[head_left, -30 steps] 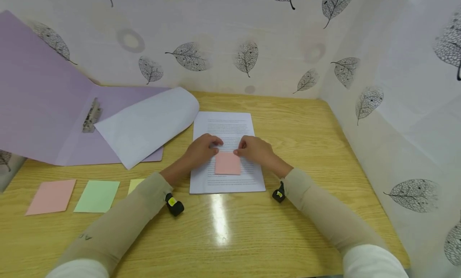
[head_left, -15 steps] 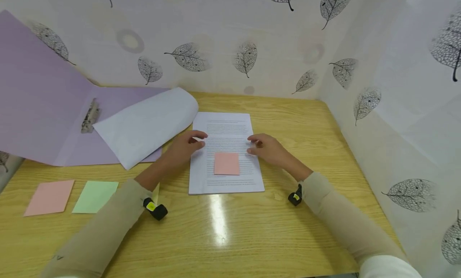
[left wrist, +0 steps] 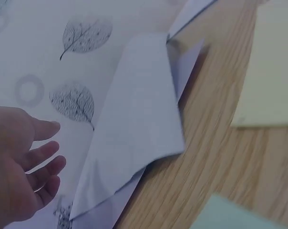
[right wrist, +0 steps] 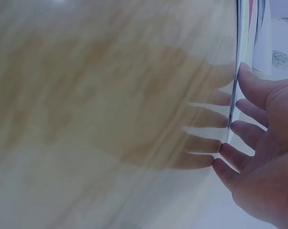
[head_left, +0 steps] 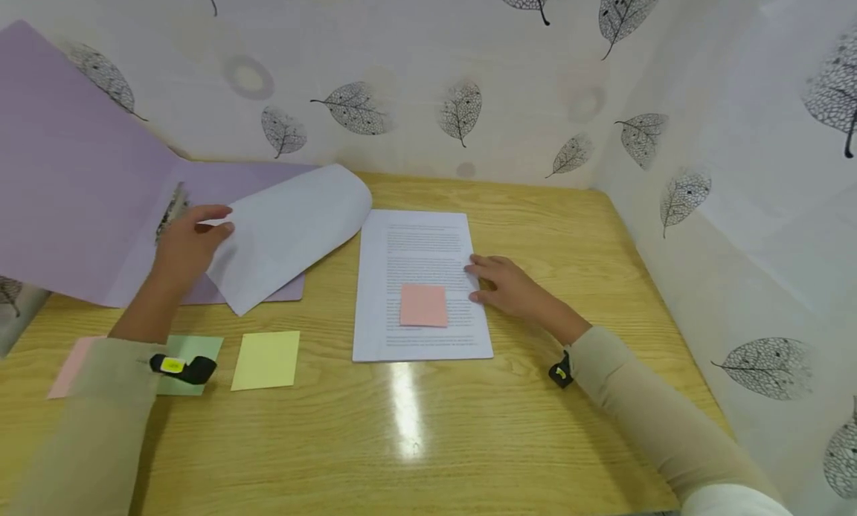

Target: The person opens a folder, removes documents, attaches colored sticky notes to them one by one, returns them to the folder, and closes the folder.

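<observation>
Over the spread purple folder hovers my left hand, beside a blank white sheet that curls across the folder's right side. In the left wrist view the fingers of that hand are loosely bent and apart from the sheet. A metal clip in the folder is partly behind the hand. My right hand touches the right edge of a printed paper stack with its fingers extended, as the right wrist view also shows. A pink sticky note lies on the stack's lower half.
On the wooden table, at the left, lie a yellow sticky pad, a green one and a pink one, the last two partly under my left sleeve. Leaf-patterned walls stand behind and to the right.
Both hands have let go of the pink sticky note, which stays on the stack. My left hand has moved left over the folder. My right hand has moved right to the stack's edge.
</observation>
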Demonstrator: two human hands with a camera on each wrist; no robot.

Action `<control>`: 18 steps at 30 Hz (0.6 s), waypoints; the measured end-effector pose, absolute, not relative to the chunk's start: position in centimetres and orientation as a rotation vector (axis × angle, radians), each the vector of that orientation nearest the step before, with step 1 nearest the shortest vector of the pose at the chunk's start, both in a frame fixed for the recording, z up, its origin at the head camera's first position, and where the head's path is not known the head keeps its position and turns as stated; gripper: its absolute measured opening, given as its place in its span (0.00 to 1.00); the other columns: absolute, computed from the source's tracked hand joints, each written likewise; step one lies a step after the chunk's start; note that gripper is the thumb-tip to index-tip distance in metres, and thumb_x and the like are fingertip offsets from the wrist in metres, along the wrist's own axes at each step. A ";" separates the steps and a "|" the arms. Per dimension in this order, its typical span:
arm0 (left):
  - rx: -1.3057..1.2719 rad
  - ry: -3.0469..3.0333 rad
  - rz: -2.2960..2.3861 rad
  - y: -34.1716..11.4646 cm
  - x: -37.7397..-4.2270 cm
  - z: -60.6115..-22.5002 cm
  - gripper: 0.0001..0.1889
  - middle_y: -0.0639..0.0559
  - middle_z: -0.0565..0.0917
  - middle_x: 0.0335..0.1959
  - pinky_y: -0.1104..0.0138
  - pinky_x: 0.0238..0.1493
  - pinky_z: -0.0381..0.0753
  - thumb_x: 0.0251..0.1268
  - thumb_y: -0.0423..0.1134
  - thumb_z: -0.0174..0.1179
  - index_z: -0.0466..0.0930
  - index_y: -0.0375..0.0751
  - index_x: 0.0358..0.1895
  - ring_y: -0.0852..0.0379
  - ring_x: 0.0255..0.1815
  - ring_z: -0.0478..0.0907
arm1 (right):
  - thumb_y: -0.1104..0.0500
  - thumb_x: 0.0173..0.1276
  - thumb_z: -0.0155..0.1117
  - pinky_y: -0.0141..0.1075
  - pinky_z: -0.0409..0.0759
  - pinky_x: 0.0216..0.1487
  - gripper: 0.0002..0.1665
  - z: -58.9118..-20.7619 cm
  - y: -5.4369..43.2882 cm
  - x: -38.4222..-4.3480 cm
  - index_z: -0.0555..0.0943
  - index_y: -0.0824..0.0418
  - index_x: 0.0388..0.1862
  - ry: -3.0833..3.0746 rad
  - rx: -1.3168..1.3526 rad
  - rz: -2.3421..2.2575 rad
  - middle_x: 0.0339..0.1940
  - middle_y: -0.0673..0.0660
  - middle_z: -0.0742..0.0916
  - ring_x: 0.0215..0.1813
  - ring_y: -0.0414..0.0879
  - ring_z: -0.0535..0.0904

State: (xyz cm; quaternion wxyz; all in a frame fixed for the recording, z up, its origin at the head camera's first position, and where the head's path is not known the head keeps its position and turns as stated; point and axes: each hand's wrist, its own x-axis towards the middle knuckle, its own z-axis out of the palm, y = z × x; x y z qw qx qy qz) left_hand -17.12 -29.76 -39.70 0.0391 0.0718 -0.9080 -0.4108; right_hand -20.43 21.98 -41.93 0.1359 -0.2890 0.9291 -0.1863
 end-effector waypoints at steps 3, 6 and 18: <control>0.300 -2.826 -1.201 -32.3 -17.7 -40.2 0.30 0.35 0.68 0.73 0.73 0.37 0.70 0.79 0.55 0.47 0.66 0.41 0.75 0.39 0.64 0.69 | 0.54 0.73 0.66 0.62 0.56 0.77 0.37 -41.9 22.1 -20.4 0.67 0.62 0.76 2.684 -0.834 -0.536 0.80 0.64 0.64 0.79 0.69 0.56; 0.341 -2.869 -1.186 -33.9 -18.3 -40.7 0.31 0.32 0.65 0.75 0.62 0.45 0.73 0.80 0.53 0.46 0.62 0.39 0.77 0.35 0.65 0.65 | 0.54 0.73 0.65 0.63 0.55 0.77 0.37 -41.8 22.0 -20.3 0.67 0.62 0.76 2.681 -0.815 -0.531 0.80 0.64 0.64 0.79 0.69 0.55; 0.347 -3.011 -1.177 -36.0 -20.1 -42.3 0.37 0.29 0.46 0.80 0.28 0.69 0.50 0.77 0.58 0.50 0.56 0.40 0.79 0.24 0.79 0.41 | 0.53 0.73 0.66 0.62 0.56 0.77 0.35 -41.8 21.8 -20.1 0.69 0.62 0.75 2.691 -0.807 -0.568 0.80 0.63 0.65 0.79 0.68 0.56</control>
